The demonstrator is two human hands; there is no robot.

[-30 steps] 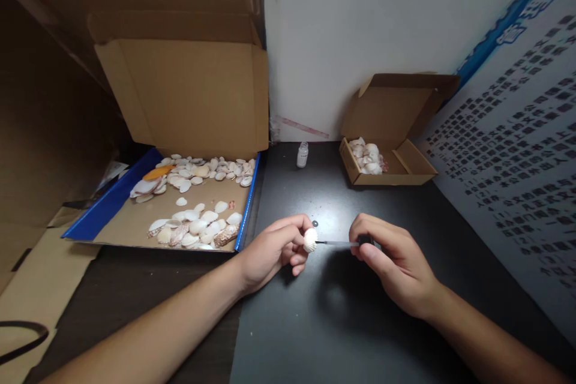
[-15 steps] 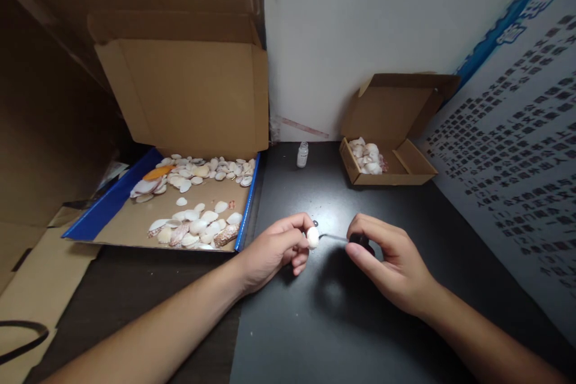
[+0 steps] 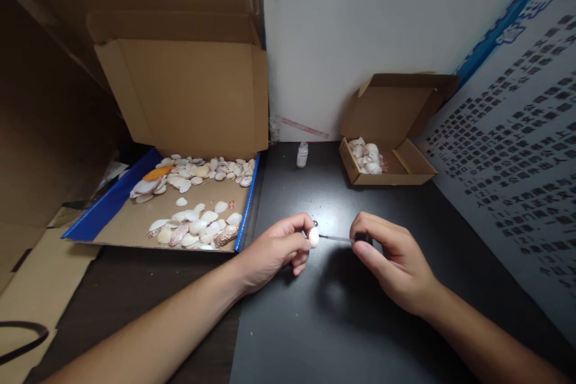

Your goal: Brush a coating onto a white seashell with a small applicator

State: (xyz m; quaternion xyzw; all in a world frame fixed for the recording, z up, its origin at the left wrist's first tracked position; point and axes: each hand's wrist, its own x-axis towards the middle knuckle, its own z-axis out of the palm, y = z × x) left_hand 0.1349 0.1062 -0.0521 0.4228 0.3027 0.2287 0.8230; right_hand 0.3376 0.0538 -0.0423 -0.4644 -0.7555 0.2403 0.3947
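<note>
Between the thumb and forefinger of my left hand (image 3: pixel 281 244) is a small white seashell (image 3: pixel 314 237). My right hand (image 3: pixel 391 258) pinches the black cap (image 3: pixel 362 237) of a thin-stemmed applicator brush (image 3: pixel 337 239). Its stem points left, and its dark tip is at the shell's right side; whether it touches cannot be made out. A small dark round thing (image 3: pixel 315 224) shows just behind the shell. Farther back on the dark mat stands a small clear bottle (image 3: pixel 302 156) with a pale label.
On the left, an open cardboard box with a blue rim (image 3: pixel 249 210) holds many flat shells (image 3: pixel 198 228) in two groups. A smaller open cardboard box (image 3: pixel 382 179) with white shells (image 3: pixel 369 156) stands at the back right. A printed sheet (image 3: pixel 517 150) lines the right side.
My right hand has shifted slightly right with the brush, whose cap has turned a little. The shell in my left hand has moved slightly to the right.
</note>
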